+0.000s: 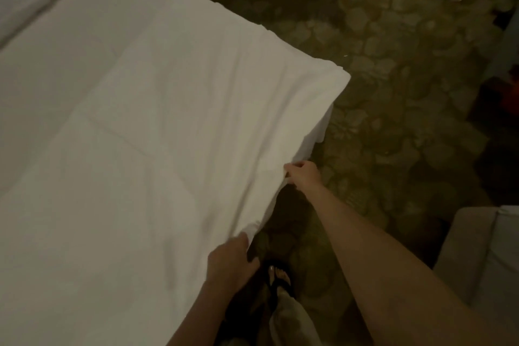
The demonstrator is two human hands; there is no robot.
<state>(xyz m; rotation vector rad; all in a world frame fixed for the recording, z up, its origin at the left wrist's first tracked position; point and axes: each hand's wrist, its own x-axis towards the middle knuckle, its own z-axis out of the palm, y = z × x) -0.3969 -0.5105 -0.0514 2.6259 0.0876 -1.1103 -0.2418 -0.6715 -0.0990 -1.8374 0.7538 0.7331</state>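
White sheet (157, 126) creased, spread over bed; both hands, left hand (230, 261) and right hand (302, 175), pinch its edge. Patterned carpet (393, 78), dim room.

White sheet (157, 126); carpet (393, 87) seemingly olive, rounded blotch pattern.

one white sheet (140, 121), two hands (229, 264) (303, 175)

We are reaching both bare arms forward and down. Our left hand (229, 261) is sitting nearer the body, knuckles up, fingers curling over the edge of the white sheet (168, 121). Our right hand (303, 175) is stretching farther out on a nearly straight arm, thumb and fingers pinching the same edge. The two hands are working apart, not touching.
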